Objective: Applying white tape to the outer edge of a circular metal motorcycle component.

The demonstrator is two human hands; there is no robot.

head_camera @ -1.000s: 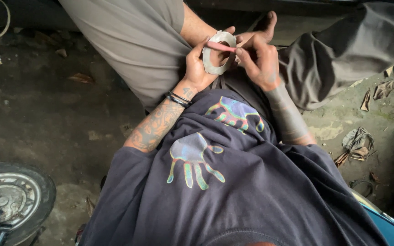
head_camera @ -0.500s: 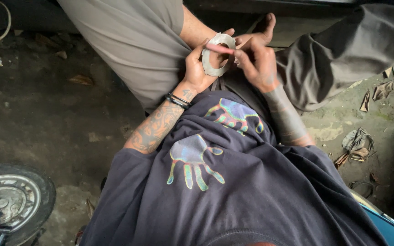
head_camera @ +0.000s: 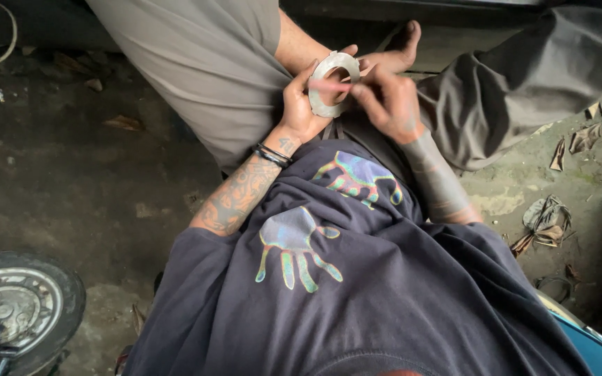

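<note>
Ring-shaped metal plate (head_camera: 334, 83) sits above a dirty concrete floor (head_camera: 71, 181) strewn with dry leaves (head_camera: 545, 223), its flat face toward the camera. Left hand (head_camera: 301, 108) clamps its near edge; right hand (head_camera: 384, 97) fingers pinch across its hole. Since before, the pink strip is gone.

The light is dim and even, soft daylight with no hard shadows and no glare. The ground (head_camera: 71, 181) on the left sinks into murky grey-brown, and the top edge falls nearly black. The dark shirt (head_camera: 357, 306) holds little detail apart from its iridescent handprints, which catch the light. The right hand (head_camera: 388, 101) is smeared by motion blur; the left hand (head_camera: 301, 104) is sharper. The wide lens bends the corners slightly.
</note>
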